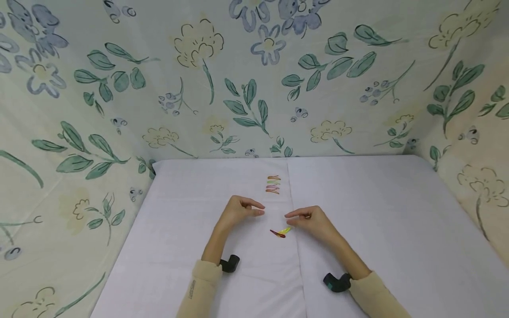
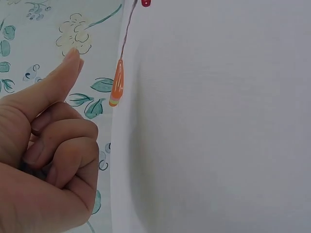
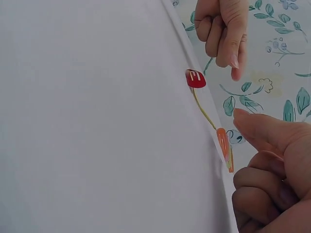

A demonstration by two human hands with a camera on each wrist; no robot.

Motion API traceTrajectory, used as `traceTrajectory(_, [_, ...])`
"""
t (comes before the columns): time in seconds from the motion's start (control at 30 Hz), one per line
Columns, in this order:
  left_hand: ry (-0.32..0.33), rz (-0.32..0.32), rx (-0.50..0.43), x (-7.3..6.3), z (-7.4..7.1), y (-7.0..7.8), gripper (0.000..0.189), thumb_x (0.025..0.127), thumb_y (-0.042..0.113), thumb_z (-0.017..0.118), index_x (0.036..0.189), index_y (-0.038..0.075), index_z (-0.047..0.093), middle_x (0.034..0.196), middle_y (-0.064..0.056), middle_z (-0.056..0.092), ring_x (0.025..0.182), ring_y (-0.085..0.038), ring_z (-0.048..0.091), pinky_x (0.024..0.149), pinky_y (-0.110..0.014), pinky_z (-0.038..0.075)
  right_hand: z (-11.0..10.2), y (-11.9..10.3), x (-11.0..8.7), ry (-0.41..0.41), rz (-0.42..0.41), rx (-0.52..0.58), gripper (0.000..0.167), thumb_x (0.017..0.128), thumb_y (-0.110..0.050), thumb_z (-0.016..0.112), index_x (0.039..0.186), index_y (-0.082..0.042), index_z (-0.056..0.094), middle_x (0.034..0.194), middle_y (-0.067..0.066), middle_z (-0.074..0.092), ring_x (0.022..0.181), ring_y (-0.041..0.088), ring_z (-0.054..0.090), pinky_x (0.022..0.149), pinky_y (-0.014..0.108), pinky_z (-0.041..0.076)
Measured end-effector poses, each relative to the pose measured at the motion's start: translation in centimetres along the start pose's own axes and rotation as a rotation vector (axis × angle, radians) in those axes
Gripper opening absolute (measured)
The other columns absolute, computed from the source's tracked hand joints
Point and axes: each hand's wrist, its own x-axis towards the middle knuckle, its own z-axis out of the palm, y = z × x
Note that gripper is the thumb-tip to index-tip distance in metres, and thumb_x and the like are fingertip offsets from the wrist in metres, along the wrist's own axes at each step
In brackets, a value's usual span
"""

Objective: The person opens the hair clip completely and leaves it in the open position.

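Note:
My left hand (image 1: 241, 211) hovers over the white cloth with thumb and forefinger apart, nothing between them. Facing it, my right hand (image 1: 312, 221) also holds nothing; its thumb is close to a yellow hair clip (image 1: 285, 230). A dark red hair clip (image 1: 277, 234) lies against the yellow one, both below the gap between the hands. Beyond the hands, several colourful hair clips (image 1: 273, 184) lie in a short column. In the left wrist view, an orange hair clip (image 2: 117, 83) shows beside the hand. The right wrist view has a red clip (image 3: 196, 78) and an orange clip (image 3: 222, 143).
White cloth (image 1: 191, 198) covers the table, with a crease running front to back near the clips. A floral curtain (image 1: 254, 88) hangs behind and at both sides. Black wrist devices (image 1: 337, 282) sit by the beige sleeves (image 1: 204, 282).

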Motion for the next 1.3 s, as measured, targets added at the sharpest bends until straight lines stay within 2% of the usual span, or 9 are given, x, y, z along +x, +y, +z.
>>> traceTrajectory(0.2, [-0.077, 0.032, 0.035, -1.0, 0.6, -0.4, 0.01, 0.081, 0.016, 0.089, 0.091, 0.015, 0.085, 0.054, 0.005, 0.041, 0.056, -0.01, 0.034, 0.056, -0.025, 0.03, 0.8, 0.5, -0.5, -0.078, -0.053, 0.005, 0.02, 0.087, -0.024, 0.084, 0.103, -0.012, 0.083, 0.057, -0.005, 0.033, 0.055, 0.006, 0.029, 0.054, 0.021, 0.027])
traceTrajectory(0.4, [-0.138, 0.019, 0.065, -1.6, 1.2, -0.4, 0.011, 0.079, 0.011, 0.088, 0.09, 0.014, 0.085, 0.054, 0.005, 0.043, 0.057, -0.011, 0.034, 0.056, -0.024, 0.029, 1.3, 0.8, -0.6, -0.121, -0.067, 0.0, 0.014, 0.086, -0.024, 0.085, 0.098, -0.017, 0.084, 0.056, -0.006, 0.034, 0.052, 0.005, 0.028, 0.051, 0.02, 0.026])
traceTrajectory(0.73, [-0.23, 0.013, 0.117, -1.8, 2.0, -0.3, 0.013, 0.075, 0.006, 0.09, 0.087, 0.009, 0.084, 0.056, 0.007, 0.049, 0.058, -0.007, 0.039, 0.054, -0.021, 0.031, 1.8, 0.5, -1.0, -0.161, -0.135, -0.073, 0.011, 0.082, -0.022, 0.088, 0.091, -0.018, 0.084, 0.055, -0.009, 0.038, 0.052, 0.002, 0.03, 0.05, 0.018, 0.026])
traceTrajectory(1.1, [-0.214, 0.049, 0.141, -1.8, 2.6, 0.1, 0.012, 0.074, 0.0, 0.088, 0.084, 0.004, 0.083, 0.052, 0.007, 0.046, 0.052, -0.005, 0.037, 0.05, -0.021, 0.029, 2.0, 0.1, -1.2, -0.135, -0.153, -0.111, 0.006, 0.082, -0.015, 0.086, 0.086, -0.014, 0.082, 0.055, -0.009, 0.037, 0.052, 0.001, 0.03, 0.051, 0.018, 0.026])
traceTrajectory(1.3, [-0.2, 0.041, 0.133, -1.7, 2.8, 0.1, 0.012, 0.075, -0.001, 0.087, 0.085, 0.002, 0.082, 0.051, 0.007, 0.045, 0.052, -0.005, 0.036, 0.05, -0.021, 0.028, 2.1, 0.1, -1.2, -0.148, -0.171, -0.093, 0.004, 0.085, -0.014, 0.083, 0.088, -0.012, 0.082, 0.056, -0.007, 0.037, 0.052, 0.0, 0.031, 0.052, 0.019, 0.027])
